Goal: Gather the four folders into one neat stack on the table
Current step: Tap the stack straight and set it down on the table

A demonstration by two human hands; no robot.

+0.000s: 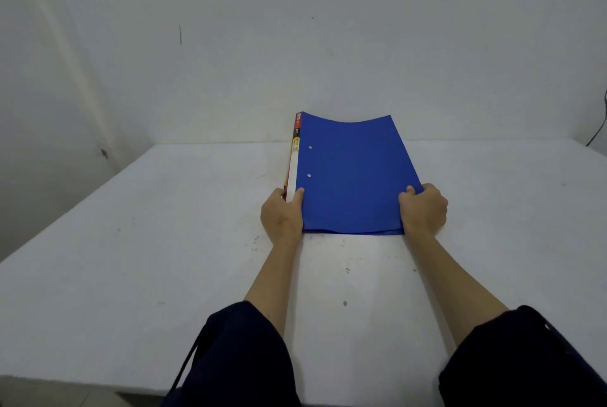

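A stack of blue folders (pixel 353 173) is held over the middle of the white table (pixel 131 259), tilted with its far end raised in front of the wall. Only the top blue cover shows fully, with two rivets near the spine; a red, yellow and white label strip runs down the left side. My left hand (pixel 282 214) grips the near left corner at the spine, thumb on top. On the near right corner my right hand (pixel 423 209) grips the same way. How many folders lie under the cover cannot be told.
A white wall (pixel 295 45) rises right behind the table's far edge. The table's left edge runs diagonally, with grey floor (pixel 39 176) beyond it. A dark cable (pixel 597 130) hangs at the far right. Dark sleeves cover my forearms at the bottom.
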